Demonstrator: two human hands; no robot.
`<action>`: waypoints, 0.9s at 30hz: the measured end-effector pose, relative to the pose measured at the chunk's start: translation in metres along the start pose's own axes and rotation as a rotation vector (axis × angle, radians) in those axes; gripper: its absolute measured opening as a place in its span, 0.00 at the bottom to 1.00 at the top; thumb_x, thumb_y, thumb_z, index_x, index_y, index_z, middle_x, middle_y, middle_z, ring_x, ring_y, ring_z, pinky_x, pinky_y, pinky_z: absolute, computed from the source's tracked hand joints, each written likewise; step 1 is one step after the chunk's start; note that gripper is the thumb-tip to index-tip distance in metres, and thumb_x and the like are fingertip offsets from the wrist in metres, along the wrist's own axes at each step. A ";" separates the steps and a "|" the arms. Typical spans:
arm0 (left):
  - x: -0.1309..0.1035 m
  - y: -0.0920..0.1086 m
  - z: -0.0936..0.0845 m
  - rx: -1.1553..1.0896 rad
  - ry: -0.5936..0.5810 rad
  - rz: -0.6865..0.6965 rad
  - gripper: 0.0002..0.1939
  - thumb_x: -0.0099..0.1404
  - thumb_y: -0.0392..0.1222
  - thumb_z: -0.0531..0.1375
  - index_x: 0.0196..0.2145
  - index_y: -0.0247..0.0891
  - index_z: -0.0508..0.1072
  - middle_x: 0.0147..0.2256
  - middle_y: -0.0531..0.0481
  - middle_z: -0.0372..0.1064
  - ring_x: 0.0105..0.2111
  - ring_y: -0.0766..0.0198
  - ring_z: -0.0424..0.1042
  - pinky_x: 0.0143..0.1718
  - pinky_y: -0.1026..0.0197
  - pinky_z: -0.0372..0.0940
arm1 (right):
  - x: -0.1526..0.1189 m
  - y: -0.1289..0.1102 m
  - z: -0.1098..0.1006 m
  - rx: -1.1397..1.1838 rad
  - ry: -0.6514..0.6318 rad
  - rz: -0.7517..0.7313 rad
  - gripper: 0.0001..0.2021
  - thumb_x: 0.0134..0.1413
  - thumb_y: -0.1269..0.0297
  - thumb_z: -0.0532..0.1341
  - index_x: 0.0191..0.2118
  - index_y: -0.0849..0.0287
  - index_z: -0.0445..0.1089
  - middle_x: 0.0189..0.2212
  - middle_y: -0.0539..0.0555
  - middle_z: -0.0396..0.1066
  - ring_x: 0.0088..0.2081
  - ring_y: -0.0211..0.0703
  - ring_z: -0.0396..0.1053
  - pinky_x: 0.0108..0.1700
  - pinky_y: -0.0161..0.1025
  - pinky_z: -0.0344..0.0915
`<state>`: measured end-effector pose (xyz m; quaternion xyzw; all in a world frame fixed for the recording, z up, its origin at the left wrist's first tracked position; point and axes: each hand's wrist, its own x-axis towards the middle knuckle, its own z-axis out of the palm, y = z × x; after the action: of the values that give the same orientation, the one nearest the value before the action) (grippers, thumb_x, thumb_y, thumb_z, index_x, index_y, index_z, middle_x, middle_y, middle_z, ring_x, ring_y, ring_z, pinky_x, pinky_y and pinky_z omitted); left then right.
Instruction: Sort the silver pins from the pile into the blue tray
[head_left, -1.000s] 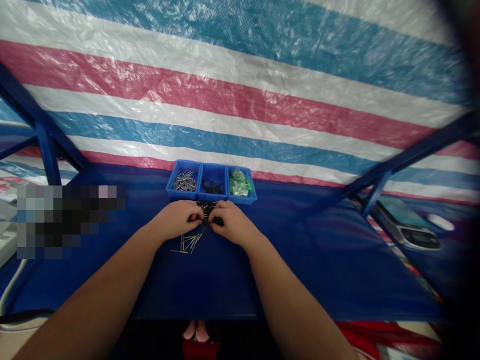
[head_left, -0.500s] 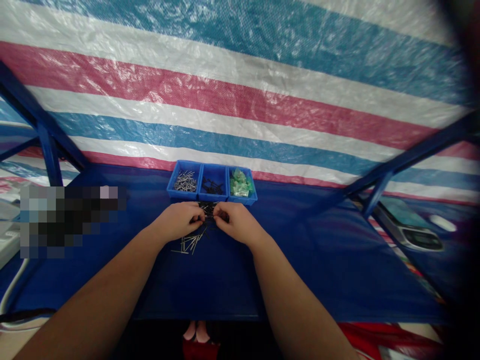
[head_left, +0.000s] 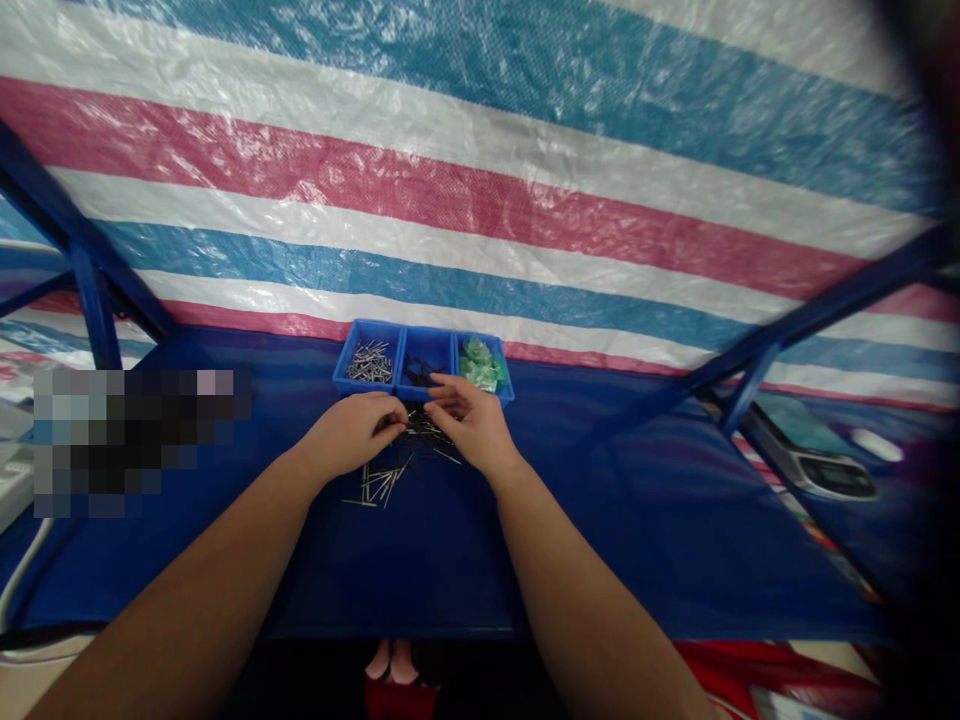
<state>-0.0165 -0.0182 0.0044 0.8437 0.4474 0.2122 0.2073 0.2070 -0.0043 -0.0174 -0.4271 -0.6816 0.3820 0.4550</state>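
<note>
My left hand (head_left: 352, 433) is closed, thumb and forefinger pinched together at the left edge of a mixed pile of dark and silver thin pins (head_left: 429, 428). Whatever sits in that pinch is too small to make out. Just right of the pile, my right hand (head_left: 480, 428) is open, its fingers apart and raised before the middle bin (head_left: 427, 342). That blue bin has dark slender pieces in it. Nearer to me, a loose group of silver pins (head_left: 384, 484) lies on the blue tabletop (head_left: 420, 580).
The left blue bin (head_left: 363, 387) has many silver pins; the right bin (head_left: 508, 385) has green and clear plastic bits. A digital scale (head_left: 836, 475) stands at the right, beyond a blue frame bar (head_left: 757, 385). Striped sheeting (head_left: 480, 200) hangs behind. A pixelated patch covers things at left.
My right hand has lifted up and opened its fingers, baring more of the pile. My left hand has shifted slightly up and stays pinched.
</note>
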 end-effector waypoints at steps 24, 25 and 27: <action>-0.005 -0.009 -0.002 0.120 -0.008 -0.070 0.10 0.63 0.40 0.61 0.42 0.43 0.75 0.41 0.50 0.73 0.36 0.61 0.73 0.37 0.59 0.63 | 0.002 0.004 0.007 0.100 0.046 -0.013 0.20 0.54 0.65 0.67 0.53 0.56 0.71 0.43 0.57 0.77 0.36 0.40 0.75 0.38 0.39 0.74; -0.005 -0.010 -0.003 0.128 -0.006 -0.075 0.10 0.62 0.40 0.61 0.42 0.43 0.75 0.41 0.50 0.73 0.37 0.60 0.73 0.37 0.59 0.63 | 0.001 0.002 0.005 0.018 0.032 -0.033 0.15 0.55 0.65 0.66 0.50 0.57 0.73 0.40 0.56 0.77 0.34 0.40 0.74 0.36 0.39 0.72; -0.007 -0.013 -0.005 0.135 -0.009 -0.087 0.11 0.60 0.40 0.62 0.42 0.43 0.74 0.40 0.50 0.74 0.38 0.59 0.73 0.38 0.59 0.63 | -0.002 -0.003 0.000 -0.182 -0.013 -0.074 0.07 0.56 0.67 0.65 0.42 0.58 0.75 0.34 0.54 0.77 0.31 0.40 0.72 0.36 0.39 0.70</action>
<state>-0.0311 -0.0163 0.0005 0.8365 0.4960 0.1684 0.1609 0.2065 -0.0073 -0.0153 -0.4387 -0.7317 0.3041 0.4238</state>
